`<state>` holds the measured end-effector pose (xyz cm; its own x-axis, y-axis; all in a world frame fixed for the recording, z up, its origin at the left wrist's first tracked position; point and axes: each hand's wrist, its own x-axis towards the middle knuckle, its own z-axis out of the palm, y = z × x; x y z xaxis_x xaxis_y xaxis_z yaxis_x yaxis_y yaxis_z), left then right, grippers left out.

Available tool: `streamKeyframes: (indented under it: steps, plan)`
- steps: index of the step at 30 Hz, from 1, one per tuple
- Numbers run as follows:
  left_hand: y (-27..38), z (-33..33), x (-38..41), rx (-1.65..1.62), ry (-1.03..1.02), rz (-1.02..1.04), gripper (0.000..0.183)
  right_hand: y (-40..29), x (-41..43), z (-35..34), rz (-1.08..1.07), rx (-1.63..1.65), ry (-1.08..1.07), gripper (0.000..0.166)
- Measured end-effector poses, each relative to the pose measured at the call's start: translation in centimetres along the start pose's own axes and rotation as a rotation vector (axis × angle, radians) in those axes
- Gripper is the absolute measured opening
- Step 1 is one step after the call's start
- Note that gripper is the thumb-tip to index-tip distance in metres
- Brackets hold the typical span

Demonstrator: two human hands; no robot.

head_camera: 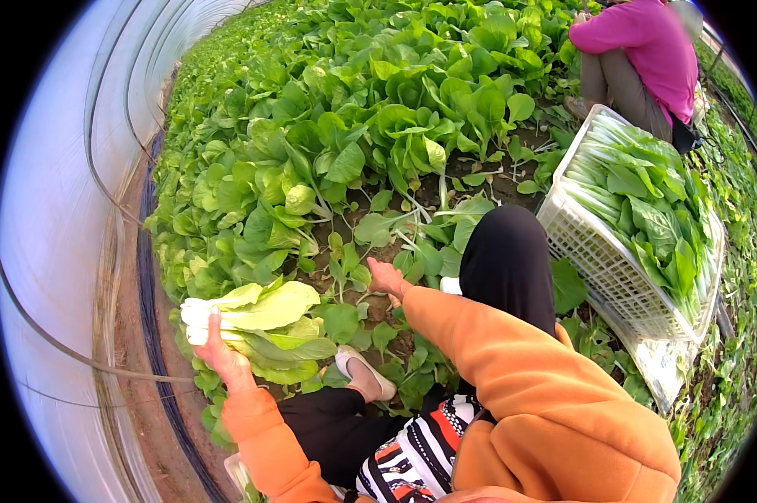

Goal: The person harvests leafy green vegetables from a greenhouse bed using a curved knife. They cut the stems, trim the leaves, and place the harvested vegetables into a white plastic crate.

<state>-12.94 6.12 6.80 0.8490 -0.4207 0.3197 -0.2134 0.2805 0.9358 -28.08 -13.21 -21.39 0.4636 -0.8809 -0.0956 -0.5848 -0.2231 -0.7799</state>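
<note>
My left hand (224, 357) grips a bunch of pale-stemmed leafy greens (271, 320), which look like bok choy. Their white stem ends point left and the yellow-green leaves spread to the right. In front of my bent knee, my right hand (388, 278) reaches low over the soil among small loose leaves (378, 229). Its fingers are extended and apart, and nothing shows in them. Just beyond it stands the edge of the growing greens (328, 157), rooted in a dense bed.
At my right, a white plastic crate (611, 276) full of stacked greens (655, 207) stands on a pale sheet (661, 371). A co-worker in a pink top (649, 50) crouches behind it. Greenhouse film (58, 251) and a dark hose-like bundle (149, 302) run along the left.
</note>
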Motion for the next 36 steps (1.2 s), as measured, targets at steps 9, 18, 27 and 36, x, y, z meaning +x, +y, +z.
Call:
streamKeyframes:
  steps: [9, 18, 27, 36]
  plan:
    - [-3.3, 3.0, 0.1, -0.077, 0.038, -0.049, 0.033, -17.5, 4.6, -15.0, -0.465, 0.254, -0.109, 0.024]
    - [3.5, 6.2, -5.6, -0.240, -0.118, -0.014, 0.042, -24.2, -9.4, -18.8, -0.941, 0.066, -0.561, 0.098]
    - [0.4, 6.4, -5.4, -0.284, -0.231, -0.273, 0.041, -19.7, -7.3, -15.1, -0.980, 0.260, -0.569, 0.099]
    - [-2.6, 6.8, -3.7, -0.410, -0.185, -0.381, 0.071, -19.5, -4.9, -12.6, -0.722, 0.354, -0.601, 0.138]
